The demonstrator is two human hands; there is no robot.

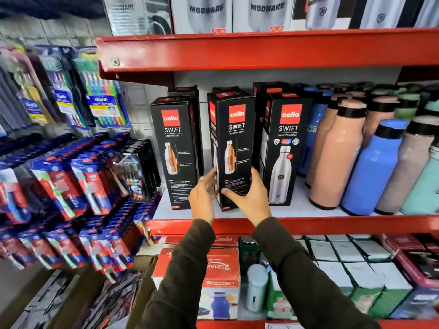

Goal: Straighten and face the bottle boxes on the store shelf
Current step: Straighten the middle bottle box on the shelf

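Three black Cello Swift bottle boxes stand at the front of the red shelf (332,224). The left box (174,148) stands upright. The middle box (234,138) is turned slightly, so its left side shows. My right hand (249,195) grips its lower front and right edge. My left hand (204,195) rests with spread fingers against its lower left side. The right box (286,148) shows a steel bottle on its front. More black boxes stand behind these three, mostly hidden.
Loose bottles in peach (337,157), blue (373,169) and grey crowd the shelf to the right. Toothbrush packs (90,181) hang on the left. White Modware boxes (206,13) sit on the shelf above. Red and white boxes (221,269) fill the shelf below.
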